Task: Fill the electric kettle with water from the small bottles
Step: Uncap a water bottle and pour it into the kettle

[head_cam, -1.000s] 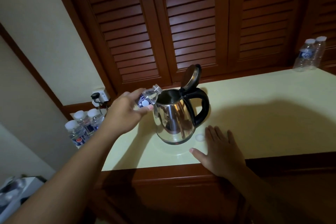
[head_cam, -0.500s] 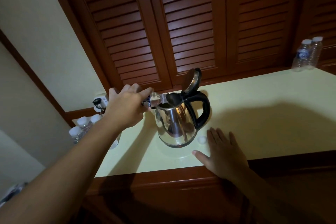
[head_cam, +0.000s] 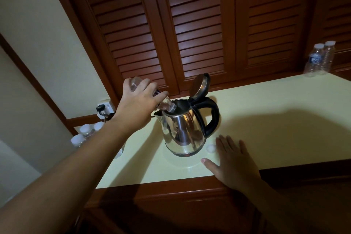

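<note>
Kettle [head_cam: 187, 129] under tilted bottle [head_cam: 167, 107] gripped by left hand [head_cam: 136, 106]

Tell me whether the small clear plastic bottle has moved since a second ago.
Yes. The small clear plastic bottle has tipped further, its base raised, neck now over the steel kettle's open mouth.

One steel kettle [head_cam: 183, 131] stands on the counter. Six small bottles show: one [head_cam: 167, 106] tipped at the kettle, three [head_cam: 86, 131] capped at the left, two [head_cam: 319, 59] far right. One loose cap [head_cam: 211, 148]. Two hands.
</note>
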### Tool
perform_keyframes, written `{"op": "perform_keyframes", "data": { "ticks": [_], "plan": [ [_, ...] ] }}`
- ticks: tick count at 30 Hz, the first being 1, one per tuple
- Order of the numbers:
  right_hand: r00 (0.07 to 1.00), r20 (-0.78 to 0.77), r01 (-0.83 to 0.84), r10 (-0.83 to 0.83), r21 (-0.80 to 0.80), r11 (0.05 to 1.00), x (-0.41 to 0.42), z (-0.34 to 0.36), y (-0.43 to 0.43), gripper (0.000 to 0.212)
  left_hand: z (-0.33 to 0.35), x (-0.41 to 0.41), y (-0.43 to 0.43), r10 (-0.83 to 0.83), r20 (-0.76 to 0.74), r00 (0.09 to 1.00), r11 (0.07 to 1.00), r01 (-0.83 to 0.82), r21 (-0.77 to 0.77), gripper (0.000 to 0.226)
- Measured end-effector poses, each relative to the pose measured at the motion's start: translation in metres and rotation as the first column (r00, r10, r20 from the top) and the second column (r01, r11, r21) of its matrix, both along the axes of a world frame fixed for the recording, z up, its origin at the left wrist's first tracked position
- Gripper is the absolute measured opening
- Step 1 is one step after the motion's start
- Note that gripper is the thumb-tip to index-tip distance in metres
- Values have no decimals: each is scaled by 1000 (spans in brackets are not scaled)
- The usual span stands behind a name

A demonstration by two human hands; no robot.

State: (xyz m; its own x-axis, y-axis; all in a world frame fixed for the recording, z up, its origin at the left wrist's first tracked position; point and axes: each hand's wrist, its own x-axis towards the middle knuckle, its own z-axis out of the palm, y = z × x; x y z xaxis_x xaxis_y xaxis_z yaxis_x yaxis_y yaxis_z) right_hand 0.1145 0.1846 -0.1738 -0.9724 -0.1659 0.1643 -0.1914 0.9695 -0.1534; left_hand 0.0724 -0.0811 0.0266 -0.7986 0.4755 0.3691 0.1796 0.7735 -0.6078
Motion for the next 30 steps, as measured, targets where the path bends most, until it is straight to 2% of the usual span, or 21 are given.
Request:
{"op": "perform_keyframes", "data": {
  "ticks": [10, 21, 27, 30],
  "plan": [
    [1000, -22, -11, 10, -38, 999, -1, -4, 1, 88, -1, -5, 7, -43, -15, 999, 997, 42, -68, 78],
    [999, 12, 40, -38, -157, 987, -3, 4, 1, 76, -3, 0, 9, -67, -22, 997, 997, 67, -24, 78],
    [996, -36, 73, -80, -170, 983, -5, 8, -4, 60, -3, 3, 12, -35, -15, 999, 999, 34, -38, 77],
    [994, -49, 91, -101, -176, 980, -7, 13, -6, 48, -2, 4, 11, 43, -1, 999, 999, -43, 23, 86]
  ]
}}
